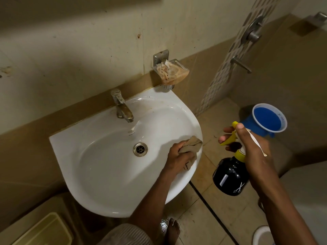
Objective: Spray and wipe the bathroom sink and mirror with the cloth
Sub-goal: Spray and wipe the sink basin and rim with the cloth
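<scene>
A white wall-mounted sink [99, 156] has a metal tap [122, 106] at its back and a drain [140, 149] in the bowl. My left hand [178, 156] presses a beige cloth [192, 144] against the sink's right rim. My right hand [253, 145] holds a black spray bottle [230, 175] with a yellow trigger, off to the right of the sink over the floor. The mirror is out of sight.
A wall soap dish [169, 71] hangs above the sink's back right corner. A blue mug [265, 119] stands on the floor behind the bottle. Shower fittings [251, 32] sit on the right wall. A yellowish bin lid [44, 230] lies bottom left. My bare foot [172, 230] is below the sink.
</scene>
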The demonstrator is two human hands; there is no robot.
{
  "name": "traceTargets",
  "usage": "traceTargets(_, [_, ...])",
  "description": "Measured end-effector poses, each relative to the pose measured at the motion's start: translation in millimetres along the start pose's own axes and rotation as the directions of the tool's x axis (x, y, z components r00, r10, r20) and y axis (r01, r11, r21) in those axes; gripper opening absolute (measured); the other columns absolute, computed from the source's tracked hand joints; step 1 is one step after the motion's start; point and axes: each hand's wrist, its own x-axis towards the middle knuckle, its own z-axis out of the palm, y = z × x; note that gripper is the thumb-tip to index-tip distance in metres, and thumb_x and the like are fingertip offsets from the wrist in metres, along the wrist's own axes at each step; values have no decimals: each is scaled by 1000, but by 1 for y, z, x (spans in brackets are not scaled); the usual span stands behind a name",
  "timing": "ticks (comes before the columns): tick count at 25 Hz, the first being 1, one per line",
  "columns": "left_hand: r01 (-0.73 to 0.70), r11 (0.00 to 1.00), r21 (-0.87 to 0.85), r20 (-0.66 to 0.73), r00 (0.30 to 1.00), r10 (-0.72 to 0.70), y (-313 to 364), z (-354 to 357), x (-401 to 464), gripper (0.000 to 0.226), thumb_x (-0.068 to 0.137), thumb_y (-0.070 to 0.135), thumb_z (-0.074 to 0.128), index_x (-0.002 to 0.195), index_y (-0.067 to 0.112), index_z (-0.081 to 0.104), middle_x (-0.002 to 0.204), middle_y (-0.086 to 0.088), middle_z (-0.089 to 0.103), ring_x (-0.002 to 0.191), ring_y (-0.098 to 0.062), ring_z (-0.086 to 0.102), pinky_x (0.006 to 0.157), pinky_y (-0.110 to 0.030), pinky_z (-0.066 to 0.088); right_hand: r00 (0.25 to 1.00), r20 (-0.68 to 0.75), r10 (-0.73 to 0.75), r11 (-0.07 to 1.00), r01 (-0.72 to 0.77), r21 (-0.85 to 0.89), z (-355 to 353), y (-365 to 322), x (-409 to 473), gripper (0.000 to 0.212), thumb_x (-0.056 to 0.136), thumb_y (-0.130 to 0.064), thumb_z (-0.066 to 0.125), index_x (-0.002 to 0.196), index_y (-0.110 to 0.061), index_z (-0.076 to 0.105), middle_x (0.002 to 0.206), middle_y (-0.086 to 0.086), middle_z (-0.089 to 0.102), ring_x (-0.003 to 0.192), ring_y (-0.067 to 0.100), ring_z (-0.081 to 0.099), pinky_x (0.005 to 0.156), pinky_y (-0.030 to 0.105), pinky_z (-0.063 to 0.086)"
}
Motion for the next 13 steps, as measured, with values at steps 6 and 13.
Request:
traceTargets(6, [-246, 963, 107, 181, 958, 224, 14, 21, -42, 48, 64, 5, 79, 111, 15, 74, 108, -2, 63, 104, -14, 63, 86, -19, 50, 999, -14, -44, 999, 44, 14, 2, -22, -4, 37, 108, -46, 48, 90, -29, 75, 90, 4, 81, 96, 29, 76, 88, 43, 59])
traceTargets(13, [-136, 955, -265, -310, 949, 49, -14, -83, -48, 45, 82, -8, 65, 100, 32, 72, 84, 14, 76, 80, -11, 69, 63, -19, 54, 999, -34, -28, 998, 29, 53, -20, -29, -15, 37, 106, -50, 49, 96, -26, 76, 89, 2, 82, 93, 23, 77, 88, 40, 59])
